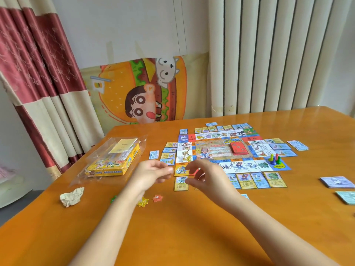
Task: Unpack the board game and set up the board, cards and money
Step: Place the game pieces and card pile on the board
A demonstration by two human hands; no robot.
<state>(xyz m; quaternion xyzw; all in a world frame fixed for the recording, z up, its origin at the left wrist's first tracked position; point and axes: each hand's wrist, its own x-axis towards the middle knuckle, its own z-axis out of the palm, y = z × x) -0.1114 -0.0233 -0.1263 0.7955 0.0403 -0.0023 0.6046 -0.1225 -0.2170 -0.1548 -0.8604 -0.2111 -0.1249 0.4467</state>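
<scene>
The game board lies flat on the orange table, ringed by several small property cards. A red card deck rests on the board's middle, and coloured pawns stand at its right corner. My left hand and my right hand hover over the board's near left corner, fingers loosely curled and apart; I see nothing held in either. A yellow card lies between them. Money stacks sit at the far right.
The yellow game box sits in a clear plastic wrap at the left with a leaflet on top. A crumpled paper ball lies near the left edge. Star-shaped tokens lie under my left forearm. A curtain and a radiator stand behind the table.
</scene>
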